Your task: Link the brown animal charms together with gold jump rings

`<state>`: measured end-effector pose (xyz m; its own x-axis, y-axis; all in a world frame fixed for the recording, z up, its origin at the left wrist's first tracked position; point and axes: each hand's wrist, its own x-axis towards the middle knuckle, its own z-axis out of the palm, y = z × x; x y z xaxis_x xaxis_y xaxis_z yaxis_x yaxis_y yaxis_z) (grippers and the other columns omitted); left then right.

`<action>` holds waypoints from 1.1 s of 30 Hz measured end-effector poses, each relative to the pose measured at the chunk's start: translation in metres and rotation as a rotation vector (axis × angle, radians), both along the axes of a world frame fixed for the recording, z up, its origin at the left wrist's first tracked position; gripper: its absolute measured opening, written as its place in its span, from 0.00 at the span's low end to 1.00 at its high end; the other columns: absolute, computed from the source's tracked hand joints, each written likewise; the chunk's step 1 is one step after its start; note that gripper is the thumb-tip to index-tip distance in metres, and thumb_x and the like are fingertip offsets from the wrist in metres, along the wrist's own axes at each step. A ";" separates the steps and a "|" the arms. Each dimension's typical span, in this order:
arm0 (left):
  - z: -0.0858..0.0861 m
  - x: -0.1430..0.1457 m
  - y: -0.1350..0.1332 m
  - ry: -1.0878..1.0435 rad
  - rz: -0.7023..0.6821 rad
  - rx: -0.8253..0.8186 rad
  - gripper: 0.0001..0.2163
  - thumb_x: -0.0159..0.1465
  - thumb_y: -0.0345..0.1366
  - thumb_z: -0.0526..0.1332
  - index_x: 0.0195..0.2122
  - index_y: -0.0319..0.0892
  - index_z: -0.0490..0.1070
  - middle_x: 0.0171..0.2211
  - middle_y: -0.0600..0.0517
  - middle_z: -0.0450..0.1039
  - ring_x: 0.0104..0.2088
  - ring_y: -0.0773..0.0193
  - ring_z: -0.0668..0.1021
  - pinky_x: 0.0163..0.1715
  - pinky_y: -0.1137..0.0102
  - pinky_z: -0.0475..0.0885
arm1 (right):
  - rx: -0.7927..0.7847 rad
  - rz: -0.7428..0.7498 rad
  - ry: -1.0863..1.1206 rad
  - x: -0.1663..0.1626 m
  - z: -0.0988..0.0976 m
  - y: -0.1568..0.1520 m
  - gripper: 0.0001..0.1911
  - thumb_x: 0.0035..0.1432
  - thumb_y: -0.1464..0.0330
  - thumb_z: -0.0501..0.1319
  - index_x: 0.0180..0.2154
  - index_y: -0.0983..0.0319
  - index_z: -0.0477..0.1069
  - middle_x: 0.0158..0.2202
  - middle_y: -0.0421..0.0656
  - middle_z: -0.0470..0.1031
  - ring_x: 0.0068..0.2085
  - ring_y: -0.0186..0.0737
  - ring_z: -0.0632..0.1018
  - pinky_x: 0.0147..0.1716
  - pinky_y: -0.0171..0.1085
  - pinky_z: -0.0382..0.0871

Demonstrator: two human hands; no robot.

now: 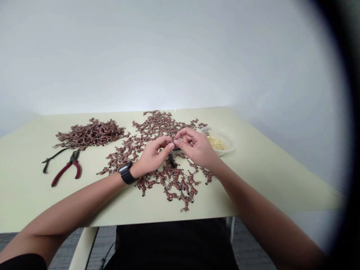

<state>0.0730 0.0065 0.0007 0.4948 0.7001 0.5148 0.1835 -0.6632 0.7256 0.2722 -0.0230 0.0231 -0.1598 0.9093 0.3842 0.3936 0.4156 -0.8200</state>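
Note:
Over the middle of the table, my left hand (154, 154) and my right hand (197, 148) meet fingertip to fingertip. Both are closed in a pinch; whatever lies between the tips is too small to make out. Beneath them spreads a loose layer of small brown deer-like figurines (180, 183) with dark feet. A black curved piece, perhaps a tool handle (172, 161), shows partly below the fingers, the rest hidden. Just beyond my right wrist stands a translucent bowl (229, 147) with small gold-coloured pieces (216, 143) in it.
A denser heap of similar brown figurines (91, 134) lies at the back left. Nearer, red-handled pliers (71, 165) rest beside a thin black tool (53, 157). The pale yellow table (267, 168) meets a plain wall (126, 56) at the back.

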 end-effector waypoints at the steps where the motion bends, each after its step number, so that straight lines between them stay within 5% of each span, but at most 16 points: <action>1: 0.000 0.000 0.000 0.000 -0.004 -0.008 0.13 0.72 0.45 0.57 0.45 0.41 0.73 0.34 0.49 0.75 0.32 0.64 0.75 0.33 0.69 0.73 | 0.007 -0.001 -0.003 0.000 0.000 0.000 0.09 0.65 0.58 0.61 0.41 0.56 0.72 0.21 0.34 0.59 0.22 0.34 0.61 0.25 0.36 0.55; 14: 0.005 0.000 -0.003 0.081 0.046 0.133 0.09 0.73 0.40 0.57 0.46 0.41 0.73 0.36 0.51 0.77 0.33 0.65 0.76 0.34 0.70 0.71 | 0.028 -0.029 0.020 0.001 -0.003 -0.001 0.10 0.63 0.60 0.63 0.35 0.59 0.76 0.19 0.34 0.58 0.21 0.32 0.59 0.23 0.36 0.53; 21: -0.008 -0.010 0.011 0.320 0.123 0.640 0.11 0.72 0.37 0.59 0.53 0.39 0.70 0.45 0.42 0.78 0.42 0.57 0.78 0.43 0.61 0.73 | -0.404 0.091 0.320 0.001 -0.002 0.004 0.14 0.58 0.58 0.68 0.32 0.62 0.75 0.22 0.38 0.67 0.18 0.28 0.61 0.16 0.34 0.47; 24: -0.010 -0.013 0.016 0.373 0.118 0.764 0.12 0.71 0.36 0.59 0.54 0.39 0.69 0.47 0.40 0.78 0.44 0.55 0.78 0.44 0.59 0.73 | -0.598 0.215 0.504 0.002 0.002 0.007 0.16 0.54 0.60 0.73 0.27 0.64 0.72 0.20 0.34 0.58 0.18 0.24 0.53 0.15 0.33 0.43; 26: -0.010 -0.012 0.016 0.331 0.128 0.731 0.12 0.71 0.36 0.59 0.54 0.39 0.69 0.45 0.42 0.78 0.42 0.57 0.78 0.43 0.61 0.74 | -0.652 0.256 0.565 0.003 0.003 0.008 0.16 0.52 0.62 0.75 0.27 0.65 0.72 0.19 0.32 0.55 0.19 0.23 0.51 0.15 0.32 0.43; 33: -0.009 -0.009 0.008 0.176 0.112 0.469 0.10 0.71 0.37 0.60 0.51 0.40 0.70 0.40 0.47 0.77 0.38 0.63 0.78 0.38 0.68 0.73 | -0.521 0.192 0.520 0.004 -0.003 0.011 0.18 0.51 0.58 0.75 0.33 0.66 0.77 0.31 0.41 0.70 0.21 0.23 0.61 0.16 0.31 0.49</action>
<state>0.0642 0.0140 -0.0085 0.5374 0.4674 0.7020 0.3646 -0.8793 0.3064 0.2759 -0.0117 0.0199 -0.2492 0.9683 -0.0178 -0.1378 -0.0536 -0.9890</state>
